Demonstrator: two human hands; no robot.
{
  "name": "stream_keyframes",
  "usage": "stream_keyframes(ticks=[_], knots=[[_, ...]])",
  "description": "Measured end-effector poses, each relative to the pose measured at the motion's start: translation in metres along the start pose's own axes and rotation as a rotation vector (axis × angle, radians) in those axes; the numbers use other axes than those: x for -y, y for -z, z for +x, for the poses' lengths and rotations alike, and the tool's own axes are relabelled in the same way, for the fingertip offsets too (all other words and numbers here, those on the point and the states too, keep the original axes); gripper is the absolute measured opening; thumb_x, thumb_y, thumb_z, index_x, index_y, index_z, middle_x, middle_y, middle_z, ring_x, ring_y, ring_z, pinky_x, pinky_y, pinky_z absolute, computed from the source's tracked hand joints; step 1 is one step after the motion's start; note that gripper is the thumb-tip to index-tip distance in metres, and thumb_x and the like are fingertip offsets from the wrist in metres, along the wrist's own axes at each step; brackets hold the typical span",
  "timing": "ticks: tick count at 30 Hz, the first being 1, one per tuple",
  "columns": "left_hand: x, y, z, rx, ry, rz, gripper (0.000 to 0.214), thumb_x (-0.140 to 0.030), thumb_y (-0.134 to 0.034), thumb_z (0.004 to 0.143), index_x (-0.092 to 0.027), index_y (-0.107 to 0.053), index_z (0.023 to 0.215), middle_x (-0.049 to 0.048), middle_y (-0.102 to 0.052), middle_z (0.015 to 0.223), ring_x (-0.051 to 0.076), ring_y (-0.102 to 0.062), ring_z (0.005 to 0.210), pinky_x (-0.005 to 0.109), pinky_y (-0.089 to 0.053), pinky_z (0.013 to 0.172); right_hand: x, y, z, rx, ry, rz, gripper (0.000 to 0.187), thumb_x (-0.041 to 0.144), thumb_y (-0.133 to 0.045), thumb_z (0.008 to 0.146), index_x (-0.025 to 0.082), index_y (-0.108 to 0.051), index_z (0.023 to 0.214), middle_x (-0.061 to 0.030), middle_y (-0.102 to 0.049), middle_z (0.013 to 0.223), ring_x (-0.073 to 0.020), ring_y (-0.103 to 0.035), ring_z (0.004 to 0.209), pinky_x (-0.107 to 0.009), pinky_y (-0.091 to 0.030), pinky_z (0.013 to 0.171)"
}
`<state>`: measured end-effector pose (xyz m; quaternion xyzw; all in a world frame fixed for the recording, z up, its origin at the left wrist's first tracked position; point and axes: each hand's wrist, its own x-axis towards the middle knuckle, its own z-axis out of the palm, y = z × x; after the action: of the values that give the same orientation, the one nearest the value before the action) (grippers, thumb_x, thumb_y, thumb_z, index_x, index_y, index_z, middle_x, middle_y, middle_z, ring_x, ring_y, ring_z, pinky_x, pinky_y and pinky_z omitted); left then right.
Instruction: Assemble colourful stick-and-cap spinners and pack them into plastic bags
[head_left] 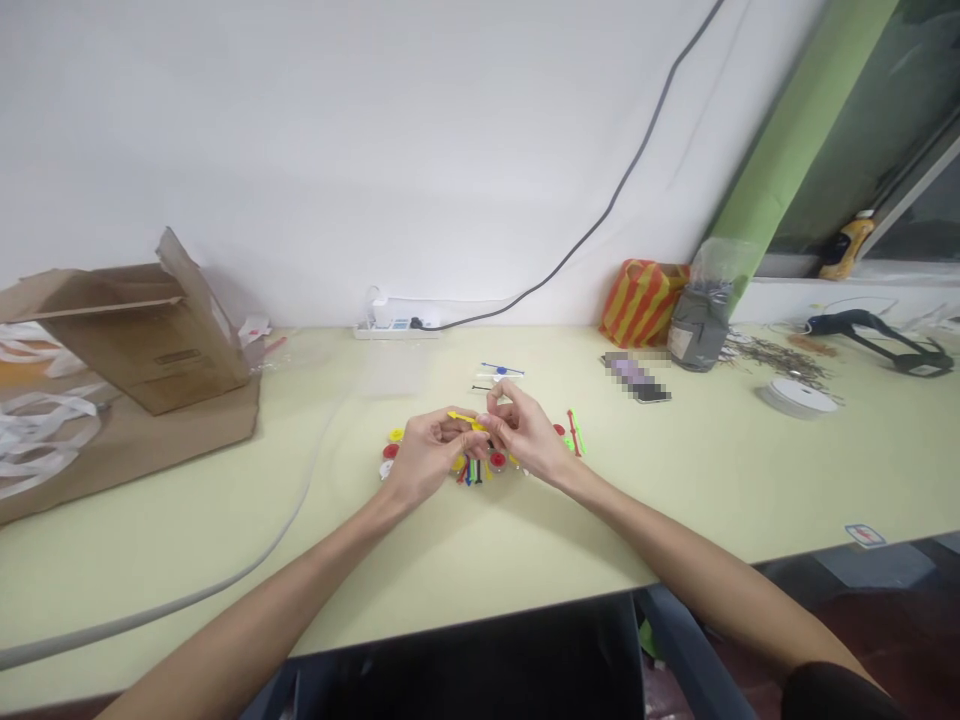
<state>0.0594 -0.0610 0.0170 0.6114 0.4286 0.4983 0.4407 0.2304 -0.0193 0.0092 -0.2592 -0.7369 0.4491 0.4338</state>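
Yellow plastic stick [462,417] is up off the table, held between both hands, above a small cluster of parts. Left hand [427,455] has its fingers curled in, gripping the stick near one end. Right hand [526,433] is pinching the other end, with thumb and index closed on it and the remaining fingers bent; the exact contact is partly hidden. Hands are almost touching, and forearms come in from the bottom corners. Under them on the pale yellow table [697,480]: round discs in yellow [396,435], red [390,451] and white [386,469] left of the left hand, and another red disc [497,460] under the right. Blue, green and red sticks [470,470] lie together just below the grip. Green and red sticks [574,432] sit just right of the right hand. Blue-and-white stick [501,370] and thin black stick [483,387] lie just beyond the fingers. Farther out: grey cable [225,560] along the table on the left, cardboard box [142,335] at back left, power strip [396,320] against the wall, striped orange bag [643,302], blurred phone [636,377], grey pouch [697,330] and white tape roll [796,397] to the right.
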Motion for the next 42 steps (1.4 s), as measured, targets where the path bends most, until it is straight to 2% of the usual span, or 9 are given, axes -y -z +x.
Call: stream_keyframes(ticks=[5,8,11,13,18,27,33,37,42], knots=[[-0.005,0.000,0.006,-0.066,-0.013,-0.046,0.036,-0.040,-0.082,0.072,-0.013,-0.070,0.093,0.0053,-0.074,0.068,0.023,-0.073,0.063,0.033,-0.061,0.064,0.015,0.011,0.003,0.004,0.216,-0.250,0.026,0.046,-0.057,0.099,0.021,-0.063,0.097,-0.0027,-0.064,0.079,-0.0177,-0.059,0.072,-0.029,-0.046,0.069],[-0.004,0.003,0.008,-0.059,-0.010,-0.073,0.062,-0.040,-0.083,0.071,-0.014,-0.060,0.123,0.0051,-0.075,0.074,0.022,-0.073,0.065,0.035,-0.061,0.066,0.014,0.027,0.018,0.025,0.291,-0.386,0.022,0.041,-0.058,0.099,0.022,-0.066,0.093,-0.0060,-0.068,0.091,-0.0206,-0.061,0.082,-0.033,-0.047,0.078],[-0.001,0.007,0.011,-0.104,-0.063,-0.067,0.082,-0.038,-0.074,0.080,-0.019,-0.033,0.148,0.0016,-0.073,0.079,0.016,-0.068,0.060,0.030,-0.057,0.062,0.000,0.048,0.042,-0.024,0.267,-0.512,0.017,0.033,-0.059,0.099,0.020,-0.068,0.093,-0.0060,-0.068,0.090,-0.0198,-0.059,0.081,-0.032,-0.046,0.077],[0.002,0.011,0.013,-0.148,-0.099,-0.042,0.073,-0.036,-0.065,0.087,-0.022,-0.028,0.149,-0.0018,-0.069,0.076,0.012,-0.063,0.057,0.025,-0.054,0.059,-0.014,0.059,0.058,0.039,0.222,-0.633,0.013,0.026,-0.064,0.096,0.018,-0.070,0.089,-0.0062,-0.066,0.089,-0.0200,-0.058,0.082,-0.033,-0.045,0.079],[0.010,0.018,0.017,-0.192,-0.112,-0.014,0.051,-0.031,-0.057,0.090,-0.024,-0.038,0.137,-0.0055,-0.061,0.073,0.010,-0.056,0.057,0.022,-0.049,0.055,-0.051,0.063,0.075,0.328,0.174,-0.901,0.003,0.015,-0.076,0.087,0.016,-0.075,0.083,-0.0095,-0.059,0.099,-0.0247,-0.051,0.100,-0.036,-0.041,0.089],[0.014,0.015,0.017,-0.146,-0.098,0.004,0.044,-0.029,-0.056,0.090,-0.023,-0.041,0.131,-0.0055,-0.058,0.072,0.010,-0.054,0.058,0.022,-0.047,0.057,-0.077,0.072,0.087,0.204,0.114,-1.090,0.004,0.017,-0.069,0.090,0.017,-0.073,0.093,-0.0105,-0.056,0.107,-0.0266,-0.046,0.105,-0.036,-0.038,0.090],[0.012,0.014,0.017,-0.132,-0.100,0.017,0.042,-0.030,-0.057,0.090,-0.023,-0.043,0.129,-0.0048,-0.058,0.072,0.010,-0.054,0.059,0.022,-0.047,0.057,-0.062,0.091,0.071,0.094,0.137,-0.963,0.010,0.015,-0.065,0.094,0.016,-0.070,0.103,-0.0094,-0.060,0.103,-0.0241,-0.051,0.102,-0.034,-0.039,0.090],[0.009,0.012,0.016,-0.118,-0.099,0.016,0.041,-0.031,-0.058,0.089,-0.022,-0.044,0.127,-0.0048,-0.058,0.071,0.011,-0.054,0.058,0.023,-0.046,0.057,-0.034,0.115,0.042,0.263,0.126,-0.836,0.015,0.008,-0.059,0.093,0.015,-0.072,0.092,-0.0078,-0.065,0.092,-0.0202,-0.058,0.087,-0.031,-0.043,0.081],[0.005,0.007,0.013,-0.072,-0.093,0.032,0.037,-0.033,-0.058,0.090,-0.023,-0.045,0.124,-0.0051,-0.057,0.070,0.011,-0.053,0.057,0.024,-0.046,0.057,-0.015,0.140,0.004,0.353,-0.052,-0.715,0.011,0.014,-0.065,0.089,0.017,-0.076,0.090,-0.0063,-0.070,0.088,-0.0187,-0.061,0.077,-0.029,-0.046,0.071]])
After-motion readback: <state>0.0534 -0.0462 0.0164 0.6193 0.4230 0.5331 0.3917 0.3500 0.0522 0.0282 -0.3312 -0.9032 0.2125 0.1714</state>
